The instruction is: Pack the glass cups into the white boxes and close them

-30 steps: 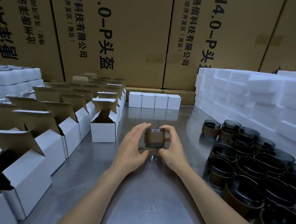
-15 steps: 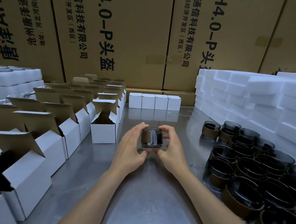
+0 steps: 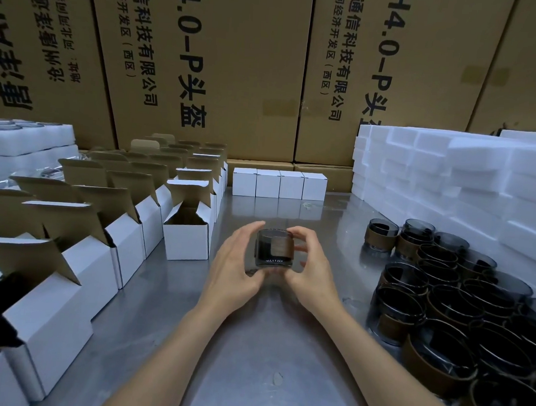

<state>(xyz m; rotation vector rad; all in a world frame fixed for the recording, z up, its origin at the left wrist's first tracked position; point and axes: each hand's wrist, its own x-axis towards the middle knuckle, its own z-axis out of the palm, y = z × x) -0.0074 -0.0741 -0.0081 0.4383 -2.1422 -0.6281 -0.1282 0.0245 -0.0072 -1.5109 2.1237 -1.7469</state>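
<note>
Open boxes (image 3: 186, 240) left, cups (image 3: 450, 298) right, closed boxes (image 3: 279, 184) seemingly behind.

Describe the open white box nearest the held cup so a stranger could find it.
Start at the rows of open boxes on the left of the metal table. The open white box stands at their inner edge, just left of the left hand, nearer the cup than any other.

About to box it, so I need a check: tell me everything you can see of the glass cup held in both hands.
The glass cup is short, round, dark smoky glass with a brown band round its middle and a thick base. It is held roughly upright above the metal table, the left hand and right hand gripping opposite sides. It looks empty.
</note>
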